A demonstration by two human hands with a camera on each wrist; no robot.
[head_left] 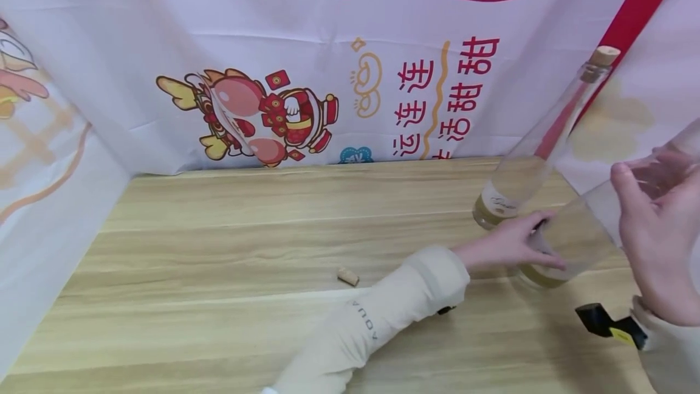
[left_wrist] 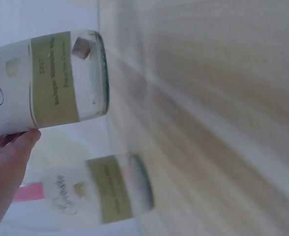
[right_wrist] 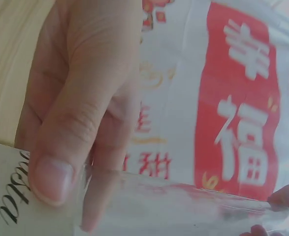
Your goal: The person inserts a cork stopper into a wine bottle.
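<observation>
A clear glass bottle (head_left: 579, 230) with a white label and an olive band is tilted at the right side of the table. My left hand (head_left: 508, 242) grips its lower part. My right hand (head_left: 658, 211) holds it higher up, toward the neck. In the right wrist view, the left thumb presses on the label (right_wrist: 9, 191), while right fingertips (right_wrist: 286, 197) pinch the glass at the right edge. A small brown piece (left_wrist: 81, 48) shows at the bottle's base in the left wrist view. Behind it stands a matching bottle (head_left: 525, 157) topped by a cork (head_left: 607, 55).
A loose cork (head_left: 347, 276) lies on the wooden table (head_left: 219, 236), just beyond my left sleeve (head_left: 383, 303). Printed white cloth (head_left: 306, 23) hangs along the back and both sides of the table.
</observation>
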